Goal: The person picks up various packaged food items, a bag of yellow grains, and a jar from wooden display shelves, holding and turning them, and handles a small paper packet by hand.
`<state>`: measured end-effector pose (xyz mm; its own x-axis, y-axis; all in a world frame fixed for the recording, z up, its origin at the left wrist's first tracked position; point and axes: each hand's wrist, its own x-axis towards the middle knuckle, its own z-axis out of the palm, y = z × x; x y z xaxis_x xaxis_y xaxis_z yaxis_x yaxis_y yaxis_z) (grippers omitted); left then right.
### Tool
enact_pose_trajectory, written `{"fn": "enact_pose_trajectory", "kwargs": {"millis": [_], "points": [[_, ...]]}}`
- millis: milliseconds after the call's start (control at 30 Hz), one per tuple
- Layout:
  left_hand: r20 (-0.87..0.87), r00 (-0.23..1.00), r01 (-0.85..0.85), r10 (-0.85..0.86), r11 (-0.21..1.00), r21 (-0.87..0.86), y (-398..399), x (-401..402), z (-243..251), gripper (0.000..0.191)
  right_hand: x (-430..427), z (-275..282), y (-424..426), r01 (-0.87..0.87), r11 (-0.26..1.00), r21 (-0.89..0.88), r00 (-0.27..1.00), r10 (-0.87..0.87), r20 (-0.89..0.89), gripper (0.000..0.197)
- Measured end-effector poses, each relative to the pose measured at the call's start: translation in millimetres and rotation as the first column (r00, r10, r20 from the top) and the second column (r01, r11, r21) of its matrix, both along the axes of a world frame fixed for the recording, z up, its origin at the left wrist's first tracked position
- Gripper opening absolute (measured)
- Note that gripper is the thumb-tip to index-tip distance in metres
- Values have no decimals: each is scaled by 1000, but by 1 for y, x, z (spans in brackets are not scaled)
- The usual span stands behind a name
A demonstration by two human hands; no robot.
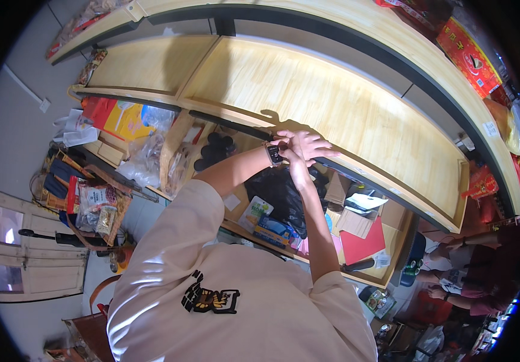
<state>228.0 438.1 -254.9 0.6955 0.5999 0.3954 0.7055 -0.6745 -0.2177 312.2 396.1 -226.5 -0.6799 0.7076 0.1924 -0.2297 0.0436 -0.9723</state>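
My left hand (309, 145) is held over the front edge of a wooden shelf (282, 86), its fingers spread and nothing in it. A dark smartwatch (274, 154) is strapped around that wrist. My right hand (297, 164) is closed around the left wrist beside the watch, its fingers partly hidden. Below both hands lies a black plastic bag (278, 194) in a wooden compartment, among a blue box (273, 230), a red sheet (363, 240) and pieces of cardboard (355, 221).
Red packages (470, 56) stand on the upper shelf (427, 54) at right. Clear plastic bags (140, 160) and a yellow packet (128, 120) fill the left compartment. A wicker basket (117, 217) holds packaged food at left. Other people's arms (449, 294) show at lower right, near a red stool-like object (429, 307).
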Motion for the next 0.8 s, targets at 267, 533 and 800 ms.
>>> {"fn": "enact_pose_trajectory", "kwargs": {"millis": [267, 533, 800], "points": [[-42, 997, -60, 61, 998, 17, -2, 1, -3, 79, 9, 4, -4, 0, 998, 67, 1000, -2, 27, 46], [-57, 996, -61, 62, 998, 18, 1, 1, -1, 80, 11, -2, 0, -8, 999, 53, 999, 5, 53, 45], [-32, 999, -26, 26, 1000, 9, -1, -2, 3, 76, 9, -4, 7, -43, 998, 35, 999, 42, 20, 46]]}}
